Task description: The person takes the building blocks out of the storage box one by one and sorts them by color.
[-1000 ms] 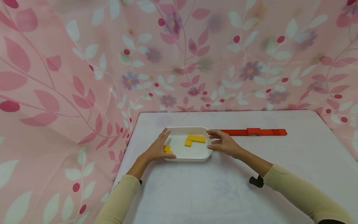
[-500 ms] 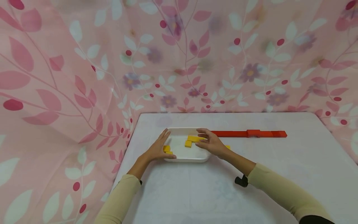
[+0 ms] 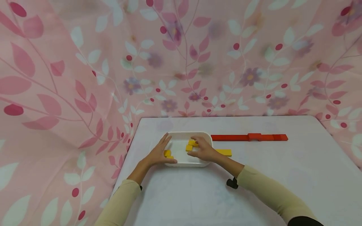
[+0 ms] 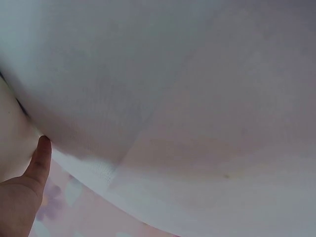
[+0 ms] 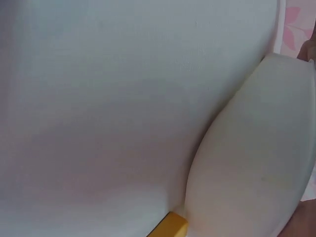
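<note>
A white tray [image 3: 181, 161] stands on the cloth with several yellow blocks in it. My left hand [image 3: 155, 154] holds the tray's left end, fingers along the far rim and thumb along the near rim. Two yellow blocks [image 3: 167, 153] lie close beside its palm. My right hand [image 3: 204, 150] is over the tray's right side, fingers and thumb spread apart around a long yellow block [image 3: 193, 143] and a small yellow block [image 3: 189, 148]. Part of the long block is hidden by this hand. In the right wrist view the outer wall of the tray [image 5: 247, 158] fills the right side.
Another yellow block [image 3: 224, 152] lies outside the tray at its right end. Behind it, a long row of red blocks [image 3: 229, 137] with a raised red piece [image 3: 254, 137] extends rightward. White cloth [image 3: 181, 197] covers the table; floral pink fabric [image 3: 183, 62] hangs behind.
My right hand has moved left from the tray's right rim to over the yellow blocks, uncovering the block outside the tray. My left hand has stayed on the tray.
</note>
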`<act>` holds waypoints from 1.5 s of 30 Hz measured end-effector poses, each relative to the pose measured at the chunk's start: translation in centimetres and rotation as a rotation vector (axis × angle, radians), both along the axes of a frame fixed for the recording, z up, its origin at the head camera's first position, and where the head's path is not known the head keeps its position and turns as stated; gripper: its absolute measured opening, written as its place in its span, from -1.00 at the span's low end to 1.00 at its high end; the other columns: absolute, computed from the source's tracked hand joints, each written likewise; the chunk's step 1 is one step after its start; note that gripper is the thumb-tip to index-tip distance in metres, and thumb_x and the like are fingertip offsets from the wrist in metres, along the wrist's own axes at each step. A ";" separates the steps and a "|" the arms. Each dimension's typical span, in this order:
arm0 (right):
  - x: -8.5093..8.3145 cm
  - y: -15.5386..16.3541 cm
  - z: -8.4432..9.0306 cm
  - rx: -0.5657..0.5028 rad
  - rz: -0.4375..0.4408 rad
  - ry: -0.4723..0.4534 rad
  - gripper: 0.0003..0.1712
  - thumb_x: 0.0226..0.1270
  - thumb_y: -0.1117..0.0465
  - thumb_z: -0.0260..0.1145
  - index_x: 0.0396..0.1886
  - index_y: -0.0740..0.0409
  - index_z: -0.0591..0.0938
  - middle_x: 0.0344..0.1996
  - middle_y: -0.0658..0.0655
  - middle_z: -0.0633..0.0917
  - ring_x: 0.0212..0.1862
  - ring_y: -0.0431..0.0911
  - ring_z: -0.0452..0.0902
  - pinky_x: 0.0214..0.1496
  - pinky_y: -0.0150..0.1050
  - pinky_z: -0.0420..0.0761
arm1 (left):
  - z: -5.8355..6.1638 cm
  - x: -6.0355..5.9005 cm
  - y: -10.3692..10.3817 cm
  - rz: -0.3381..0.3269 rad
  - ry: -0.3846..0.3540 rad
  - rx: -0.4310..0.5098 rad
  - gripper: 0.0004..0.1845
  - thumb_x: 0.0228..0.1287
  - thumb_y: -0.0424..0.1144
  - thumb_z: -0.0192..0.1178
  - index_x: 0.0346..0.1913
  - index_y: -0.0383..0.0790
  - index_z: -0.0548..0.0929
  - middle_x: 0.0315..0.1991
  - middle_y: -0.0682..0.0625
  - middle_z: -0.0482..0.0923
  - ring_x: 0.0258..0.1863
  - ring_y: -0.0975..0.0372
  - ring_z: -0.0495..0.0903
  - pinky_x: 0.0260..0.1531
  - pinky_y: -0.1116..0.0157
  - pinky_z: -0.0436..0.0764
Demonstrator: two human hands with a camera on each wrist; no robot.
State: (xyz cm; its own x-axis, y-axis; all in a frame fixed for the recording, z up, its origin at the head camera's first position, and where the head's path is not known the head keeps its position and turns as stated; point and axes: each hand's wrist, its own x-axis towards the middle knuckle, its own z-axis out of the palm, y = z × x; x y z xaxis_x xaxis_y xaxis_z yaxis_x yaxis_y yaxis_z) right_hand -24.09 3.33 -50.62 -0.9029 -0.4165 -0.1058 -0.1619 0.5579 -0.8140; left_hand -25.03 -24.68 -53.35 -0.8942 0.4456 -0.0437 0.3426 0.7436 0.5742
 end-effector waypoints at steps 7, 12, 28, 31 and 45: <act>-0.6 -0.9 -0.8 0.165 0.021 0.049 0.09 0.00 -0.32 0.49 0.46 0.04 0.32 0.46 0.14 0.30 0.41 0.07 0.25 0.44 0.17 0.33 | -0.3 0.3 -0.1 0.007 -0.020 0.016 0.37 -0.21 0.42 0.43 0.60 -0.01 -0.09 0.64 0.00 -0.34 0.58 -0.05 -0.05 0.43 -0.23 0.13; -1.1 -1.5 -1.2 0.291 -0.046 0.119 -0.12 0.16 -0.22 0.43 0.40 0.07 0.40 0.37 0.15 0.42 0.35 0.07 0.31 0.44 0.14 0.34 | -0.3 0.3 0.0 0.001 0.012 0.027 0.37 -0.22 0.42 0.45 0.60 -0.04 -0.06 0.63 -0.06 -0.29 0.57 -0.06 -0.03 0.42 -0.24 0.16; -1.4 -1.8 -1.3 0.351 -0.118 0.065 -0.28 0.16 0.25 0.46 0.35 0.07 0.45 0.33 0.16 0.45 0.28 0.06 0.36 0.46 0.10 0.33 | 0.2 0.1 0.2 0.014 -0.002 0.018 0.34 -0.22 0.42 0.43 0.59 0.00 -0.02 0.63 -0.02 -0.30 0.57 -0.07 -0.02 0.41 -0.25 0.17; -1.6 -2.0 -1.4 0.360 -0.127 0.045 -0.29 0.16 0.23 0.48 0.32 0.12 0.46 0.25 0.18 0.50 0.18 0.06 0.40 0.40 0.08 0.40 | 0.2 0.0 0.2 0.010 0.003 0.018 0.33 -0.21 0.43 0.43 0.59 -0.01 -0.02 0.63 -0.03 -0.29 0.57 -0.08 -0.01 0.41 -0.24 0.17; -1.9 -2.4 -2.1 0.363 -0.165 -0.017 -0.59 0.19 0.26 0.43 0.03 0.28 0.62 -0.20 0.12 0.59 -0.16 -0.03 0.43 0.10 -0.12 0.58 | -0.2 0.1 -0.1 0.001 0.021 0.041 0.34 -0.23 0.40 0.46 0.59 -0.03 0.00 0.63 -0.09 -0.26 0.56 -0.07 0.00 0.41 -0.24 0.18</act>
